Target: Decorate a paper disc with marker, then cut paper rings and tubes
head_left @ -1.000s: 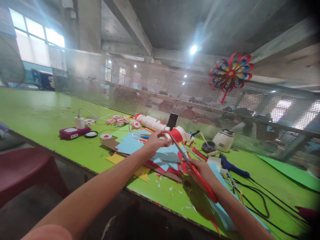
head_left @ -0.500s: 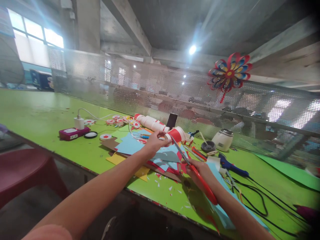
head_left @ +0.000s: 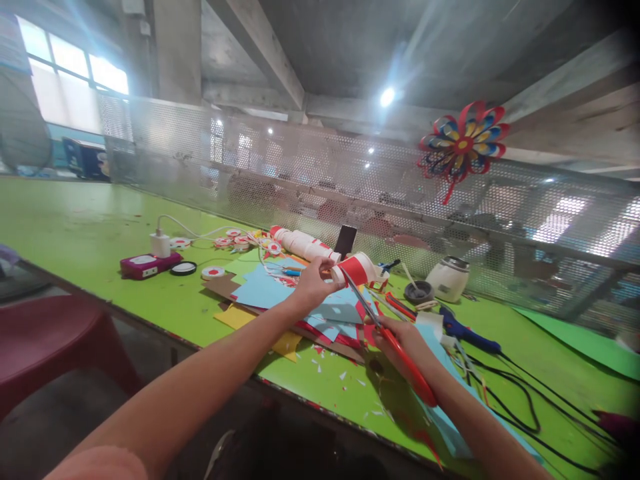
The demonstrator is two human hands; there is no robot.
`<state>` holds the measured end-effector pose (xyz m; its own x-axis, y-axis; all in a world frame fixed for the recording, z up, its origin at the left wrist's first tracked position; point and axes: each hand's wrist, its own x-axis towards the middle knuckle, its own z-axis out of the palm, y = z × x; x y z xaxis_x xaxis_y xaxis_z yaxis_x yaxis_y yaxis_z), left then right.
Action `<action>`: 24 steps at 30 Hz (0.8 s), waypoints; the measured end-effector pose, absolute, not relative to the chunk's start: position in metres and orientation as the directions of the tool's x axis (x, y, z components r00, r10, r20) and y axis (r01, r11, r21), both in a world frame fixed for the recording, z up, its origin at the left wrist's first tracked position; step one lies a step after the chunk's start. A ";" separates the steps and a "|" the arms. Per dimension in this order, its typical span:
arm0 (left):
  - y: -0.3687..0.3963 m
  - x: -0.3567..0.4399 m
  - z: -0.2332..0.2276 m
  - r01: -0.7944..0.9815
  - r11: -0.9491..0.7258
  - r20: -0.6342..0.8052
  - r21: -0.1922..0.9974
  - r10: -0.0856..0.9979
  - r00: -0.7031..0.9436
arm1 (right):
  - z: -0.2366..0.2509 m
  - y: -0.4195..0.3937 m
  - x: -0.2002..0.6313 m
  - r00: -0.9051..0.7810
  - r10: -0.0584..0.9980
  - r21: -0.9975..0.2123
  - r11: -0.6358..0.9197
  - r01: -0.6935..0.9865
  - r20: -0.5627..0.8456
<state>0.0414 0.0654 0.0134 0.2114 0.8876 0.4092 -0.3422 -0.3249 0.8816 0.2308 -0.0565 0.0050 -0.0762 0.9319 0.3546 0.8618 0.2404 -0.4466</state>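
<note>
Over the heap of paper, my left hand (head_left: pixel 316 283) grips a red and white paper cup (head_left: pixel 356 270) by its left end; the cup lies tilted on its side in the air. My right hand (head_left: pixel 400 340) is wrapped round the red handles of a pair of scissors (head_left: pixel 407 367). Their metal blades point up and left, with the tips at the cup's lower edge. Whether the blades cut into the cup is too small to tell. Under both hands lie light blue paper sheets (head_left: pixel 265 293). White scraps (head_left: pixel 345 377) are scattered below.
A stack of paper cups (head_left: pixel 305 245) lies behind my left hand, beside a propped phone (head_left: pixel 345 240). To the right are a blue glue gun (head_left: pixel 470 333), black cables (head_left: pixel 520 393) and a white jar (head_left: pixel 449 279). A purple power strip (head_left: pixel 150 265) sits left, near a red stool (head_left: pixel 55 340).
The view has shifted very slightly. Both hands keep their holds, and the cup and scissors stay in nearly the same place.
</note>
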 end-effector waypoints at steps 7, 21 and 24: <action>0.061 0.041 0.017 -0.397 -0.237 0.348 0.887 0.906 0.239 | 0.003 -0.058 0.228 -0.042 0.931 -0.453 0.214 0.866 0.361; 0.063 0.027 0.023 -0.522 0.100 0.201 0.847 0.849 0.489 | 0.002 -0.054 0.233 -0.085 0.934 -0.422 0.236 0.875 0.346; 0.061 0.028 0.023 -0.544 0.092 0.218 0.834 0.850 0.479 | 0.003 -0.054 0.233 -0.100 0.933 -0.420 0.248 0.873 0.345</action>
<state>0.0279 0.0609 0.0228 0.4790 0.8502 0.2184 -0.5442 0.0924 0.8339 0.2335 -0.0541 0.0034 -0.0997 0.9334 0.3446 0.8729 0.2483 -0.4199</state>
